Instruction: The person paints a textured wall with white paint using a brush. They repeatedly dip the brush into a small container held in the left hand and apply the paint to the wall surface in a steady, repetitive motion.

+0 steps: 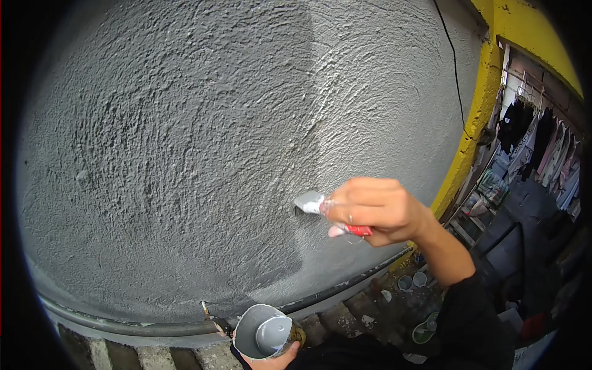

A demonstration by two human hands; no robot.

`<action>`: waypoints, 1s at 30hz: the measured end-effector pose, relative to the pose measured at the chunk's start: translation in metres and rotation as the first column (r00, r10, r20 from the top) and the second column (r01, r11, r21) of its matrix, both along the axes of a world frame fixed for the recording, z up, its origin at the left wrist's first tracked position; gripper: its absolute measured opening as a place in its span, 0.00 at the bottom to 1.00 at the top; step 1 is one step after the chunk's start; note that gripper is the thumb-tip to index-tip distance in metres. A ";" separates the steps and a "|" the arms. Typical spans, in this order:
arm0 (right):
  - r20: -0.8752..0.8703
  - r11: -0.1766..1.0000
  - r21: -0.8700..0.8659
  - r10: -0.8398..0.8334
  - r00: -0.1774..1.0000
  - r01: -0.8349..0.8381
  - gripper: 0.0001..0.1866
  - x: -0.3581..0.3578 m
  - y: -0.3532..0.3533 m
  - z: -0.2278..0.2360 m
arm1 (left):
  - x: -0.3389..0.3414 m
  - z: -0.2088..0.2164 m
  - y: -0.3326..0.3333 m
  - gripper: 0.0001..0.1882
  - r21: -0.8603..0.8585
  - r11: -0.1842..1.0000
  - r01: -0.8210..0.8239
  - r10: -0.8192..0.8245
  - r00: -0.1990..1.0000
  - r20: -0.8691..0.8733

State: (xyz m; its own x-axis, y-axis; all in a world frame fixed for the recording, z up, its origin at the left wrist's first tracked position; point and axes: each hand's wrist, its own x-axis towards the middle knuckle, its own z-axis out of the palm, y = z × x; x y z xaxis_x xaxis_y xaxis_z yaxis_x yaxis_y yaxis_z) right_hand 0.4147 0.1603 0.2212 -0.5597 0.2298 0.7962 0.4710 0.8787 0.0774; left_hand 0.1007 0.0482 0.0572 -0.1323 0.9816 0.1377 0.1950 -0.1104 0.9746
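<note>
My right hand (379, 209) is closed round the red handle of a paintbrush (310, 202). Grey paint coats the brush's bristles, and their tip is at the rough plaster wall (203, 123), right by the border between two shades. Left of that border the wall is darker grey; to the right it is paler. Low in front of me, my left hand (277, 360) grips a paint pot (247, 328) from below and its near side. Grey paint lies inside the pot, its mouth tilted up toward me. Most of the left hand's fingers are hidden behind the pot.
A grey pipe (154, 330) runs along the wall's foot, with a small stub (205, 309) sticking out above it. A yellow post (462, 169) edges the wall on the right. Beyond it hang clothes (549, 148). Two cups (412, 281) and a green-and-white round item (425, 331) are on the floor.
</note>
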 end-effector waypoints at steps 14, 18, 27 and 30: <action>-0.082 0.926 0.319 -0.186 0.979 0.202 0.13 -0.012 -0.008 -0.038 | -0.013 -0.011 0.007 0.61 -0.020 1.000 -0.020 0.020 1.000 0.010; -0.058 0.980 0.114 -0.154 0.986 0.160 0.13 -0.008 -0.023 -0.054 | -0.015 -0.018 0.008 0.63 0.013 1.000 -0.022 0.022 1.000 -0.010; -0.047 0.968 0.205 -0.139 0.989 0.146 0.10 -0.017 -0.021 -0.026 | -0.009 -0.010 0.005 0.58 -0.015 1.000 0.005 -0.004 0.999 0.048; -0.054 0.993 -0.115 0.012 0.998 -0.019 0.08 -0.013 -0.017 -0.061 | -0.012 -0.006 0.004 0.52 -0.004 1.000 0.016 -0.016 0.999 0.049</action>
